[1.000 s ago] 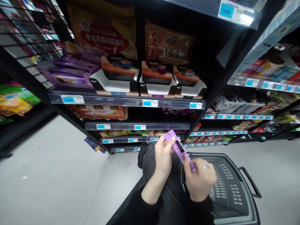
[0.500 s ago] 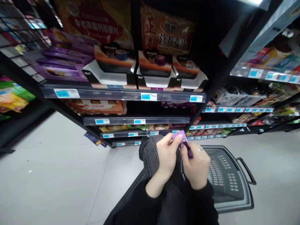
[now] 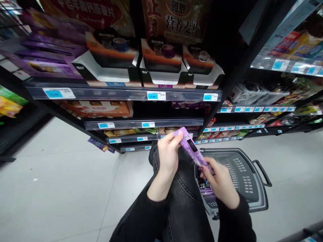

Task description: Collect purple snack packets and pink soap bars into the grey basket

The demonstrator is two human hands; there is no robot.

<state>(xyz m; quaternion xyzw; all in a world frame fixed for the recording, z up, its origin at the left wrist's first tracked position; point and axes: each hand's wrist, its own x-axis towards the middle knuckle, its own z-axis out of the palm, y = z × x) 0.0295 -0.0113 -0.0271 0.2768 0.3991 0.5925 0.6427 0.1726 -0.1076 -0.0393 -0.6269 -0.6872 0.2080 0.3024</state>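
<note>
A long, narrow purple packet (image 3: 193, 150) with a black panel and a small code on it is stretched between my two hands, slanting down to the right. My left hand (image 3: 168, 153) pinches its upper end between thumb and fingers. At the lower end, my right hand (image 3: 222, 181) is closed on the packet, partly covering that tip. Below and behind my right hand, a grey shopping basket (image 3: 261, 198) rests on the floor. Some dark and purple packs (image 3: 207, 192) lie in its near left part, half hidden by my hand and knee.
In front of me is a black shelf unit with a price-tag rail (image 3: 121, 94). It holds coffee boxes (image 3: 161, 62), purple packs (image 3: 50, 67) and an oatmeal bag (image 3: 174, 20). More shelves (image 3: 254, 109) run off to the right. A small purple pack (image 3: 101, 144) hangs by the shelf's lower left.
My hands have moved apart. The purple packet, bunched and mostly covered before, now shows its full length. My right hand has shifted right and down. The view has tilted, revealing packs in the basket.
</note>
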